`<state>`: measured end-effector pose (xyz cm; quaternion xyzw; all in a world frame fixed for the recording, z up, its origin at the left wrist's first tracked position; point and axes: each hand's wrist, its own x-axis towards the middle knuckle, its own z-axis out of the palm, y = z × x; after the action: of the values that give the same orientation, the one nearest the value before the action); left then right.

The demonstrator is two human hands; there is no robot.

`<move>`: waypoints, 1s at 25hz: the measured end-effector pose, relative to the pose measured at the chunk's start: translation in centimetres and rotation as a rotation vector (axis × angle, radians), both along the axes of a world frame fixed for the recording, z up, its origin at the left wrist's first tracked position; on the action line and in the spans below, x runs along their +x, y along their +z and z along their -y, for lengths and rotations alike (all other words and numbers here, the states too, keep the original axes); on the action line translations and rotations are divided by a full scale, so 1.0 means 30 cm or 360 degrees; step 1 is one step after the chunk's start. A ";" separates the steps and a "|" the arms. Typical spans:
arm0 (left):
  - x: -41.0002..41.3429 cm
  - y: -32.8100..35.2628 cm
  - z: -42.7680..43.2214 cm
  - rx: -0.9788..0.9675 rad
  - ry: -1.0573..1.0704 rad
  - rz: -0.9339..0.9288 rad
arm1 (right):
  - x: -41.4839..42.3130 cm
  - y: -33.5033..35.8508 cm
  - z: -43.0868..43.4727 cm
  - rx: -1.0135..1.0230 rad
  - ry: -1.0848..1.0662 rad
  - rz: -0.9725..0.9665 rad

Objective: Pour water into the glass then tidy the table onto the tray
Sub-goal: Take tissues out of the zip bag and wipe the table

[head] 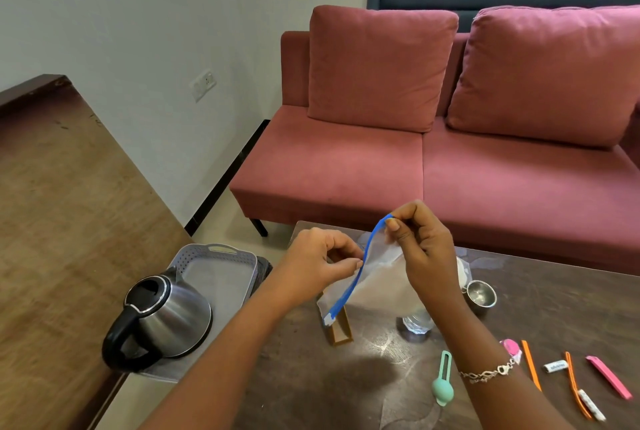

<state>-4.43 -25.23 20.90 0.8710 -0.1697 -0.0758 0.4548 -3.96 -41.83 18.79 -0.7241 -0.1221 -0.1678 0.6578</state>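
Note:
Both hands hold a clear plastic zip bag point(377, 280) with a blue seal strip above the dark table point(346, 388). My left hand point(318, 261) pinches the strip near its middle. My right hand point(420, 242) pinches its upper end, higher up. A glass point(417, 322) stands on the table under the bag, partly hidden by my right forearm. A steel kettle point(162, 319) with a black handle sits on the near end of the grey tray point(221, 263) at the left.
A small steel cup point(479, 293) stands right of the glass. A brown box point(341, 327) lies under the bag. A mint spoon clip point(443, 383), orange and pink clips point(607, 376) and sachets lie front right. A red sofa point(415, 152) is behind; a wooden counter point(62, 204) on the left.

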 end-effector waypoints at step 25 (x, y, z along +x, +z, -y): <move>0.006 -0.070 0.007 -0.0220 0.0228 -0.0180 | 0.010 -0.044 0.025 -0.0407 -0.0142 -0.0078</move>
<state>-4.25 -25.44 18.79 0.8418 -0.0859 -0.0802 0.5268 -3.67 -42.59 17.48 -0.8107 -0.0940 -0.1622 0.5547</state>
